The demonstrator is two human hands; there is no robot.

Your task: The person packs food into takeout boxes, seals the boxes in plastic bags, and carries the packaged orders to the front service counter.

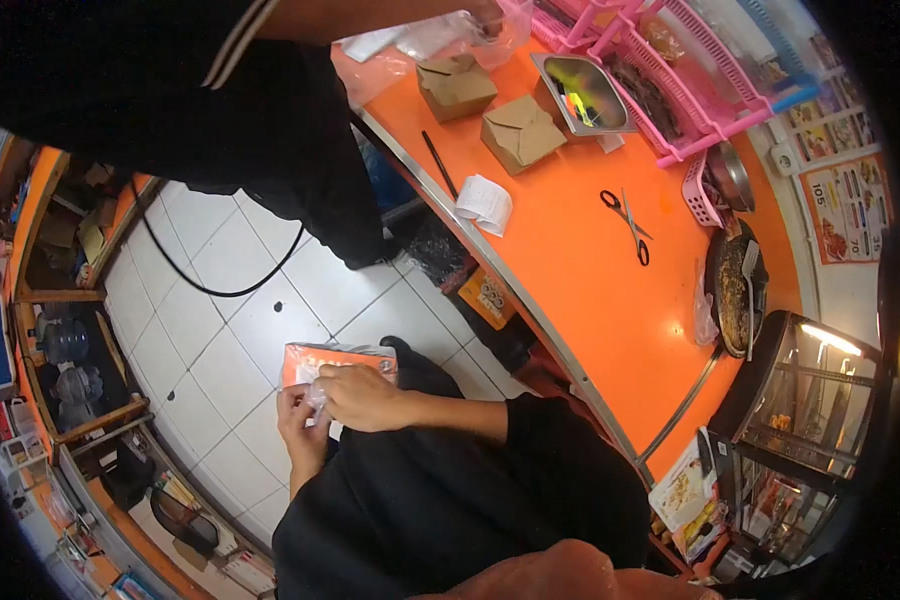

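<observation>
My left hand (299,422) and my right hand (358,397) come together low in front of my body. Pinched between the closed fingers of both is a bunched piece of clear plastic (316,394), which looks like the top of a plastic bag. Just beyond my hands is an orange and white package (342,356) with clear plastic around its edge. My right hand partly covers the package, so its lower part is hidden.
Beside me, an orange counter (570,290) holds scissors (626,226), a paper roll (484,204), a black pen (438,163), two cardboard boxes (522,135), a metal tray (584,92) and pink baskets (660,90). A person in black (260,150) stands close by, reaching over the counter.
</observation>
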